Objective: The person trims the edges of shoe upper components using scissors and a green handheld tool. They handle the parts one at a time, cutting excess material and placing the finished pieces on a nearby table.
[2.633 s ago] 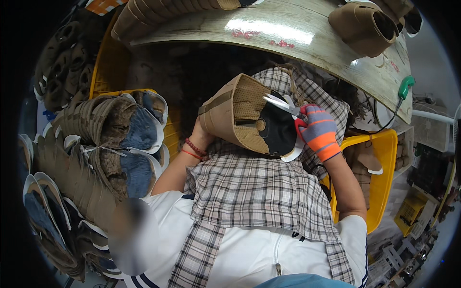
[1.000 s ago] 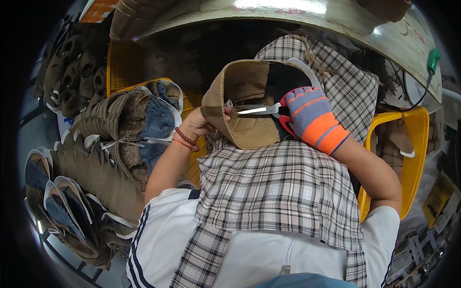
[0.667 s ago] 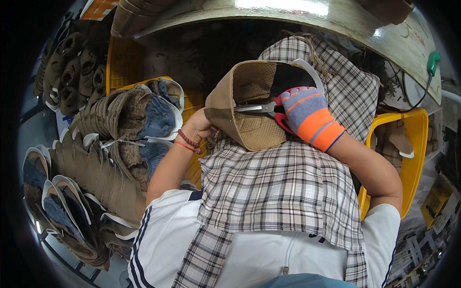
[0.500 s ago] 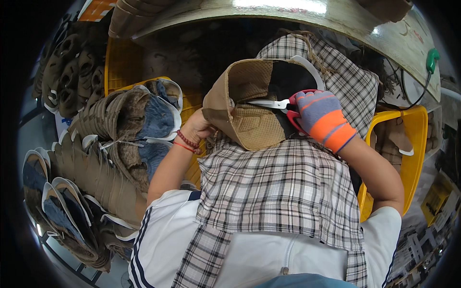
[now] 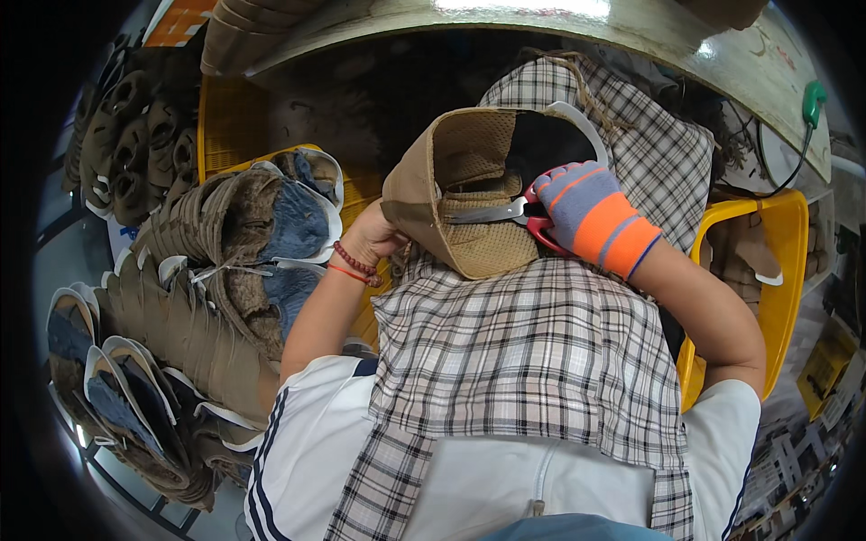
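My left hand [image 5: 372,236], bare with red bead bracelets at the wrist, grips a tan mesh shoe upper [image 5: 456,194] by its left side, over my lap. My right hand [image 5: 588,215], in a grey, orange and blue glove, holds red-handled scissors [image 5: 510,215]. The scissor blades point left, inside the opening of the shoe upper, against its mesh lining. A plaid cloth [image 5: 541,361] covers my lap beneath them.
Rows of brown shoes with blue insoles [image 5: 216,270] are stacked at my left, over a yellow crate [image 5: 230,135]. Another yellow crate [image 5: 771,270] stands at my right. A worktable edge [image 5: 704,45] curves across the top, with a green-tipped cable [image 5: 812,95] at the right.
The shoe upper has been turned and lifted so its opening faces up. The scissors went from its outside edge to inside it; over the last second they shifted slightly.
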Tool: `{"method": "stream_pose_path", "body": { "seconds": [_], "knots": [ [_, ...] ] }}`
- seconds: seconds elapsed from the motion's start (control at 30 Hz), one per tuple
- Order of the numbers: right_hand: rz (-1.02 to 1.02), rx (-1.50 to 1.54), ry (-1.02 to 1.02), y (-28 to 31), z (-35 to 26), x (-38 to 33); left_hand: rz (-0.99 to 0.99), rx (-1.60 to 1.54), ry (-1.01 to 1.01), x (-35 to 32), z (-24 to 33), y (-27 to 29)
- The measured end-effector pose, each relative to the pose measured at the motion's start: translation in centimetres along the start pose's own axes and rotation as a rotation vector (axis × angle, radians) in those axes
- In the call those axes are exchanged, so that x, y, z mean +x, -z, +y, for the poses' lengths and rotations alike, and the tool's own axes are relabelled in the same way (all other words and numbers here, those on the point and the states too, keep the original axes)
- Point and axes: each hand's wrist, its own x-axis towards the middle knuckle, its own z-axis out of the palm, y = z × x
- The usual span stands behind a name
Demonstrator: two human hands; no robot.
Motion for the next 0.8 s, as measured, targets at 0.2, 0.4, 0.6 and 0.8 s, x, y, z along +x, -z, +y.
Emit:
{"method": "stream_pose_path", "body": {
  "seconds": [0.2, 0.4, 0.6, 0.8],
  "knots": [
    [0.079, 0.087, -0.009, 0.2, 1.0, -1.1, -0.039, 0.010, -0.007, 0.6, -0.3, 0.5],
    [-0.043, 0.108, -0.069, 0.1, 0.8, -0.8, 0.044, 0.005, 0.023, 0.2, -0.1, 0.4],
    [0.159, 0.122, -0.086, 0.3, 3.6, -2.6, 0.027, 0.050, -0.043, -0.6, -0.6, -0.2],
    [0.096, 0.126, -0.100, 0.1, 4.5, -3.4, -0.059, 0.103, -0.072, -1.0, 0.2, -2.0]
  ]
}}
